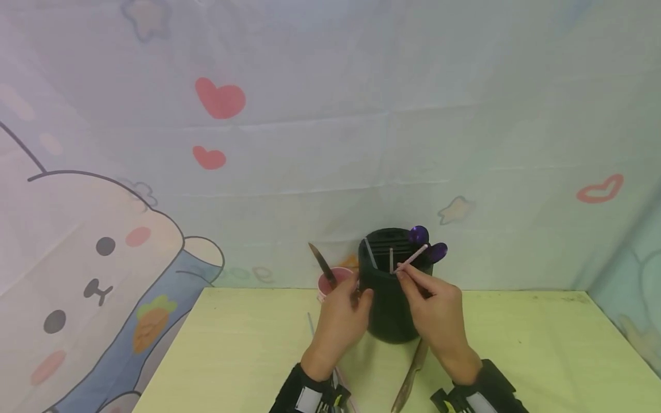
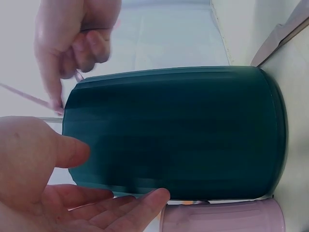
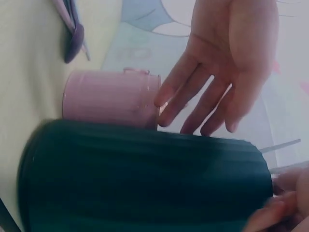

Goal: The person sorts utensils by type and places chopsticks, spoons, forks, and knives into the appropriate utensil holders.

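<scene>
A tall dark green container point(image 1: 388, 310) with a ribbed wall stands upright between my hands. At its top my right hand point(image 1: 438, 304) pinches a thin pink straw point(image 1: 417, 255), which slants up over the rim. The left hand point(image 1: 343, 315) is beside the container's left side; the left wrist view shows its fingers loosely extended point(image 2: 137, 212) along the wall, holding nothing. Two more thin straws rise from the opening, a bluish one point(image 1: 370, 252) and a paler one point(image 1: 391, 259). At the back right of the rim, two shiny purple spoon heads point(image 1: 418, 234) stick up.
A small pink bucket point(image 3: 111, 99) stands close beside the container, with a dark brown blade point(image 1: 321, 261) rising from it. On the tabletop lie a knife point(image 1: 408, 384) in front and straws with a purple spoon point(image 3: 75, 43) at left. A printed cloth point(image 1: 320, 143) hangs behind.
</scene>
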{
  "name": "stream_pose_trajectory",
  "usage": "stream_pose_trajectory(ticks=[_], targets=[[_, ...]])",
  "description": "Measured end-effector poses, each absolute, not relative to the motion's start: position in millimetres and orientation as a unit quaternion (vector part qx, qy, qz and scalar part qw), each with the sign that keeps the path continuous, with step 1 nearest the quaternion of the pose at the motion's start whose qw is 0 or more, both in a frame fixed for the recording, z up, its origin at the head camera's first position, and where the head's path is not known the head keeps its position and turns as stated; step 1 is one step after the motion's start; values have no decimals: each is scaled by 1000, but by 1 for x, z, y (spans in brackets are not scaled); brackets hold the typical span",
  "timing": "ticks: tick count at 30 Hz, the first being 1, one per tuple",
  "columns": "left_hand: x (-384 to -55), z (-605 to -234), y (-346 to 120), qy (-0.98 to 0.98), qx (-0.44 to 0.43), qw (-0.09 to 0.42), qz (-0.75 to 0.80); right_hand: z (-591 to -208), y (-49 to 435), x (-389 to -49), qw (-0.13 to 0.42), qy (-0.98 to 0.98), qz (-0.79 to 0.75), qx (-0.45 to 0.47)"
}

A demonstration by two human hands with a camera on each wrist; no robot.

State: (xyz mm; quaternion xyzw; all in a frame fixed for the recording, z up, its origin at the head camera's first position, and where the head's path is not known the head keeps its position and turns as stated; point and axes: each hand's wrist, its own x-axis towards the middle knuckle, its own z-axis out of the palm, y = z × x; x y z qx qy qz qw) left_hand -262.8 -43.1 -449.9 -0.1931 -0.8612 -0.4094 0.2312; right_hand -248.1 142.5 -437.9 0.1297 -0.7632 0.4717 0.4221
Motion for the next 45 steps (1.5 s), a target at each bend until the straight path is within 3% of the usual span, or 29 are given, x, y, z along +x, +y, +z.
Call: stream_pose_trajectory(ticks=[20,23,31,38,45], targets=[[-262,-449,-44,-863,-201,224,-406,-429,163,-239,343,-823,449,57],[-262,-449,-45,-864,-201,223,-404,-427,168,-233,292,-855,426,53],[-264,-450,-46,-868,-193,205,-408,-438,163,-213,72,-941,313,104],[-265,-450,-44,-871,-193,200,-405,-485,162,-205,-4,-955,285,84],[-266,-451,-45,-878,-193,171,-403,-517,156,-200,-27,-962,259,81]])
